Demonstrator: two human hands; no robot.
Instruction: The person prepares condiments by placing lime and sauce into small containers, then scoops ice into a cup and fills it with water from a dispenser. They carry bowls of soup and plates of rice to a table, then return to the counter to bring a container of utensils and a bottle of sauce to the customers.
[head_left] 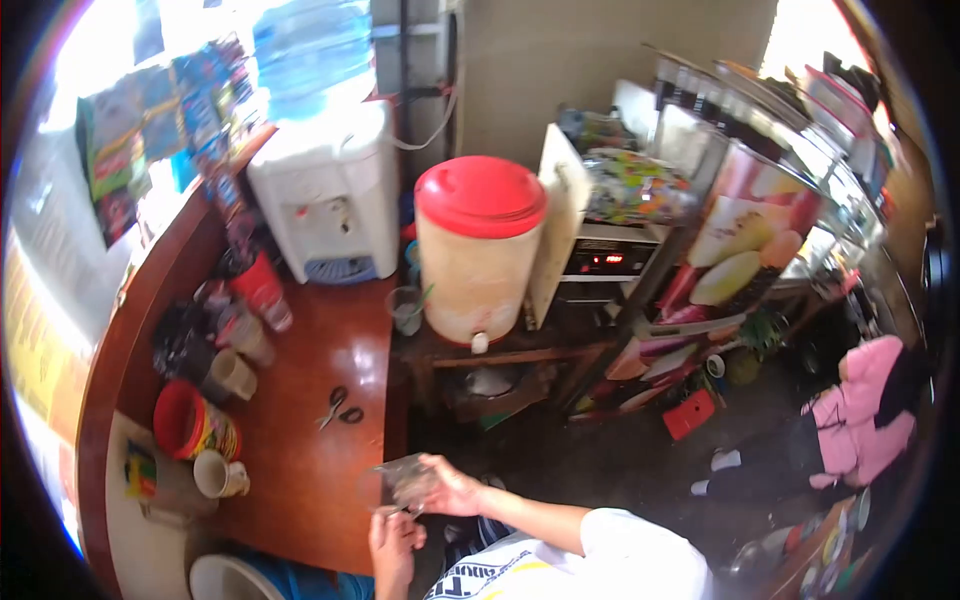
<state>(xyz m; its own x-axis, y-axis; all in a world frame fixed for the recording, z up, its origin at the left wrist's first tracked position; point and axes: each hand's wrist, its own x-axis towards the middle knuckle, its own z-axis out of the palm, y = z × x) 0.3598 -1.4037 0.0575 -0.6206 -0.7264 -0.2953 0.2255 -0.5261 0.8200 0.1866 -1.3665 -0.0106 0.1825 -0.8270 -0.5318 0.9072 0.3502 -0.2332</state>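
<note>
Over the near edge of the wooden counter (pixel 310 470), my two hands hold a small clear plastic bag (pixel 405 478) with something dark in it; its contents are too blurred to name. My right hand (pixel 455 488) grips the bag from the right side. Lower down, my left hand (pixel 396 538) has its fingers closed at the bag's bottom end. A pair of scissors (pixel 340 408) with black handles lies on the counter, beyond the bag and touched by neither hand.
Cups, a red tub (pixel 180 425) and a white mug (pixel 218 475) line the counter's left side. Behind stand a water dispenser (pixel 335 190) and a red-lidded drink jug (pixel 480 255). A person in pink (pixel 865 410) is at the right.
</note>
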